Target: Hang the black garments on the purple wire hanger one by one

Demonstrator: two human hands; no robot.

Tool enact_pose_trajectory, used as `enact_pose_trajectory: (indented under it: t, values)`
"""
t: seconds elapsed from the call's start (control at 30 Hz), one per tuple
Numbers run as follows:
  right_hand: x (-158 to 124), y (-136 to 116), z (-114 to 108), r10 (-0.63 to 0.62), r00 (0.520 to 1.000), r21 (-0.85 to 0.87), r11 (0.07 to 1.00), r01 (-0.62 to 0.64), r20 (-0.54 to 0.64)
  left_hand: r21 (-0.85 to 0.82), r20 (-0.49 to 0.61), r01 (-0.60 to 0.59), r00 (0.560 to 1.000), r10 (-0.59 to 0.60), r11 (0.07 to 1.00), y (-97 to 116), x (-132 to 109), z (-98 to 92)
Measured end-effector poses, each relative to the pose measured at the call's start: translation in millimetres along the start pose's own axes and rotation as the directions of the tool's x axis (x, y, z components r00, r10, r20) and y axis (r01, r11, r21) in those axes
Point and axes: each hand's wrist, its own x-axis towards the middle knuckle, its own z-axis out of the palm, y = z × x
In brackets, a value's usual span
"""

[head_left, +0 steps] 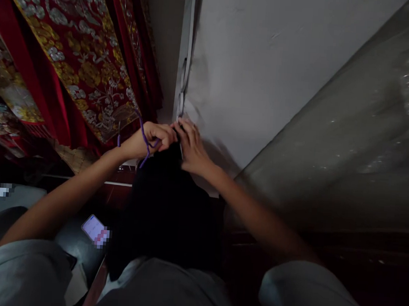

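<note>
My left hand is closed, its curled fingers pinching the top end of a black cloth. Against its fingertips, my right hand bends its fingers over the same end of the cloth. Whatever small thing may sit between the fingertips is hidden. From there the dark cloth spreads down toward my lap, too dark to show folds. A purple cord loops around my left wrist and dangles loose. Beside that wrist is a thin piece with a purple end, its kind unclear.
Red drapes with gold and silver embroidery hang at upper left. A pale wall panel rises beyond my hands, and a greyish plastic-like sheet covers the right side. A lit phone lies at lower left on a grey surface.
</note>
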Motion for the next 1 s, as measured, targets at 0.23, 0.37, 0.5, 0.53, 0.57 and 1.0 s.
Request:
enact_pose_trajectory:
  t: [0.23,0.37,0.5,0.53,0.57,1.0]
  values:
    - [-17.2,45.5,-18.9,0.090,0.981,-0.125,0.986,-0.113,-0.174,-0.219,-0.258,0.145,0.945,-0.200,0.965,-3.1,8.3,-30.8]
    - [-14.3,74.8,-63.0,0.260,0.910,-0.198,0.922,-0.333,-0.322,-0.028,-0.486,0.166,0.860,-0.158,0.986,4.7,-14.4,-85.4]
    - [-0.4,75.1,-89.4,0.355,0.859,-0.217,0.866,-0.451,-0.368,0.490,-0.544,0.096,0.811,0.217,0.867,30.1,-33.8,-79.9]
    - [4.8,68.7,-93.6,0.382,0.848,-0.218,0.851,-0.478,-0.368,0.591,-0.495,0.082,0.822,0.281,0.803,34.2,-36.0,-70.7]
    - [10.6,60.1,-97.2,0.415,0.836,-0.219,0.833,-0.508,-0.359,0.658,-0.438,0.071,0.846,0.304,0.750,35.9,-37.2,-59.6]
    - [6.8,-7.7,-118.4,0.353,0.929,-0.242,0.897,-0.369,-0.111,0.531,-0.282,0.551,0.831,-0.479,0.644,-26.8,-42.9,105.2]
